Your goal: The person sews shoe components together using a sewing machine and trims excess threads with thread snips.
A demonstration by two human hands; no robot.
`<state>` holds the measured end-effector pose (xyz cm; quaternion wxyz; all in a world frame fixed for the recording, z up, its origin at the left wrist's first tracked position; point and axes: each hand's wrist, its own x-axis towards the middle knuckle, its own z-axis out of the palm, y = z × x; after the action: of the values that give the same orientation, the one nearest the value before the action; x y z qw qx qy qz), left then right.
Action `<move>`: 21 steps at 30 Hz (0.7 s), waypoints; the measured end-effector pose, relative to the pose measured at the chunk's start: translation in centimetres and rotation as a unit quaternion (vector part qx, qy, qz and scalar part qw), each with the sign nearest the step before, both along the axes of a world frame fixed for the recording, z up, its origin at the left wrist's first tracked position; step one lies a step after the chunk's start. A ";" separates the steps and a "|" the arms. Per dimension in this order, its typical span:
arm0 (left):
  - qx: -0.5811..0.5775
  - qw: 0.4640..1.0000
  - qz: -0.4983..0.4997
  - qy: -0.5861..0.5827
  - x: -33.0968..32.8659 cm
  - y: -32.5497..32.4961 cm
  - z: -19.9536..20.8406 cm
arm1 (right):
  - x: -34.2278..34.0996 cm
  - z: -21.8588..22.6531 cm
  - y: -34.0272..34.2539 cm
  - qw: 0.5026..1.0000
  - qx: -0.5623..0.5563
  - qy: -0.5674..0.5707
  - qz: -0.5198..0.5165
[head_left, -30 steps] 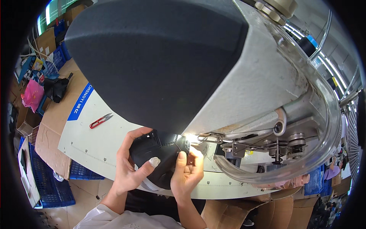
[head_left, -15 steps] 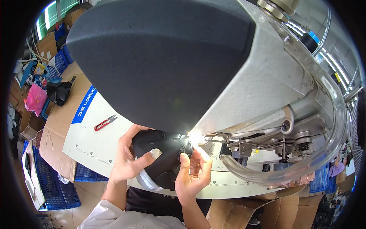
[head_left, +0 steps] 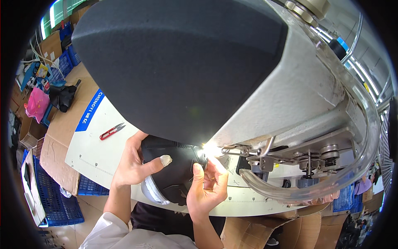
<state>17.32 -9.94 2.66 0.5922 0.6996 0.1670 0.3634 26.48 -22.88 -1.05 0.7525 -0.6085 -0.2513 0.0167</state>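
Observation:
A black leather-like piece (head_left: pixel 172 175) with stitched seams lies on the pale machine table, its white padded edge (head_left: pixel 153 192) turned toward me. I cannot tell what article it is. My left hand (head_left: pixel 134 164) grips its left side, with the thumb on top and the fingers mostly hidden behind. My right hand (head_left: pixel 207 184) pinches the right edge between thumb and fingers, close beside a bright lamp (head_left: pixel 211 150) at the sewing area. Over the far edge looms the sewing machine's dark and grey head (head_left: pixel 182 74); glare hides the needle point.
Red thread snips (head_left: pixel 112 131) lie on the table at left. A clear curved tube (head_left: pixel 286 193) and metal thread guides (head_left: pixel 329 154) stand at right. Cardboard (head_left: pixel 62 133) borders the table at left, above a blue crate (head_left: pixel 58 199). Open cardboard boxes (head_left: pixel 253 234) sit below the front edge.
My view has shifted slightly. A metal lever on the machine head has moved left and down. Both hands keep their hold on the black piece, with little change in its position.

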 end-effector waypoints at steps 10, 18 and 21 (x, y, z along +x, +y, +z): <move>-0.117 0.989 -0.041 -0.080 0.0 -0.1 1.3 | 0.2 -0.1 0.1 0.999 -0.028 -0.021 -0.007; -0.015 0.992 0.120 -0.034 0.5 -9.0 -1.9 | 6.7 -0.1 -3.3 0.979 -0.044 0.012 0.199; 0.072 0.983 0.160 -0.059 2.0 -11.5 -2.9 | 8.8 -2.7 -4.1 0.972 -0.028 0.039 0.228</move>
<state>19.30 -21.40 -0.27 0.4832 0.6823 0.2147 0.5048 35.25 -26.94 -3.76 0.7207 -0.5550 -0.3532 0.2187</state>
